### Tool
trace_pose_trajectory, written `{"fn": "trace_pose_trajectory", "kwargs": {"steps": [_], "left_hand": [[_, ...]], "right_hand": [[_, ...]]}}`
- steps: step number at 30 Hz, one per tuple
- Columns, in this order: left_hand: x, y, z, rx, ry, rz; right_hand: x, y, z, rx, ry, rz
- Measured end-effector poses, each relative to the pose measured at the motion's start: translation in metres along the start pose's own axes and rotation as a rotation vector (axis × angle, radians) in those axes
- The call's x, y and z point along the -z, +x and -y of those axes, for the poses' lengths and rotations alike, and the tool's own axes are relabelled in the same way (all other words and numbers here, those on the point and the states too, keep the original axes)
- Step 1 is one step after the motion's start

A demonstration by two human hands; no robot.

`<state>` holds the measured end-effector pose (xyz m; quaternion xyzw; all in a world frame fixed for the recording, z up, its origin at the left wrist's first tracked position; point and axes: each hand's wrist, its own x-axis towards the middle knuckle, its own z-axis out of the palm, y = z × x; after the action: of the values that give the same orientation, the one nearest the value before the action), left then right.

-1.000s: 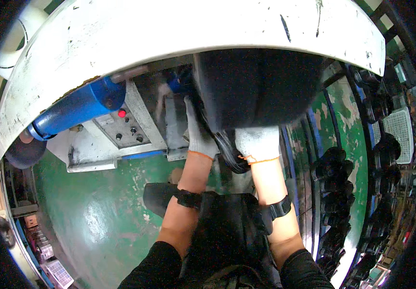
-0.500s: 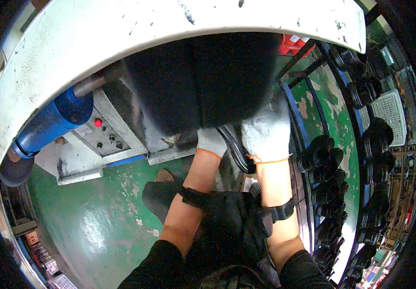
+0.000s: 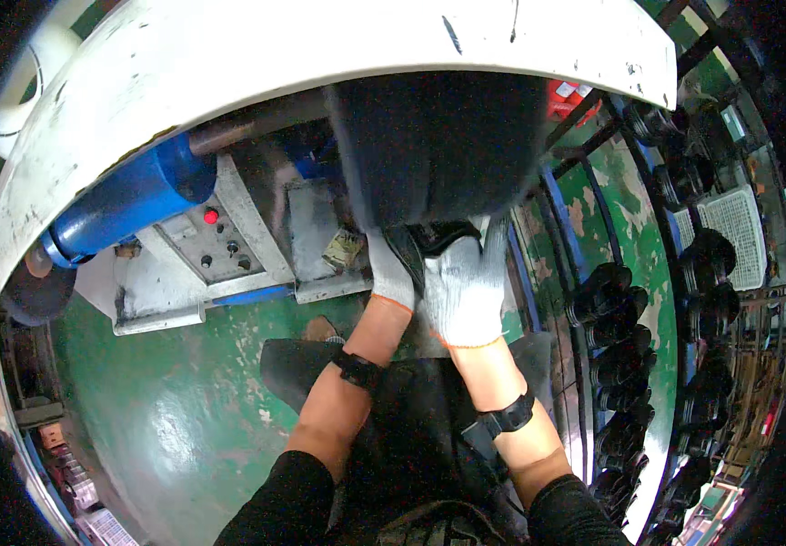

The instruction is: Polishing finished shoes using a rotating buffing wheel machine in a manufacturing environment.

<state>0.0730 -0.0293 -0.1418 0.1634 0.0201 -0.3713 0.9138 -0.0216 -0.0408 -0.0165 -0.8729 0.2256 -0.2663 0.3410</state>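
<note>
Overhead, a white machine cover (image 3: 229, 82) hides the top of the big black rubber piece (image 3: 438, 146); a grey control box (image 3: 216, 250) stands left, black parts (image 3: 611, 309) racked right. Both gloved hands reach up: left hand (image 3: 391, 273) and right hand (image 3: 464, 289) grip its lower edge.

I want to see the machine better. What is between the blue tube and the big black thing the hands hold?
In the head view, a grey control panel with a red button sits between the blue cylinder and the black piece.
</note>
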Motion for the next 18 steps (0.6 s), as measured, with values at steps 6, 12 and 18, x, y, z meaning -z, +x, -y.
{"fn": "trace_pose_trajectory", "kwargs": {"steps": [6, 12, 18], "left_hand": [[-0.041, -0.045, -0.002, 0.134, -0.04, 0.058], [-0.053, -0.081, -0.005, 0.385, -0.125, 0.079], [-0.079, -0.11, -0.004, 0.563, -0.138, 0.123]], "right_hand": [[0.003, -0.032, 0.016, -0.237, 1.025, -0.088], [0.012, -0.091, 0.021, -0.34, 0.243, -0.08], [0.103, -0.131, 0.081, 0.116, -0.338, 0.244]]}}
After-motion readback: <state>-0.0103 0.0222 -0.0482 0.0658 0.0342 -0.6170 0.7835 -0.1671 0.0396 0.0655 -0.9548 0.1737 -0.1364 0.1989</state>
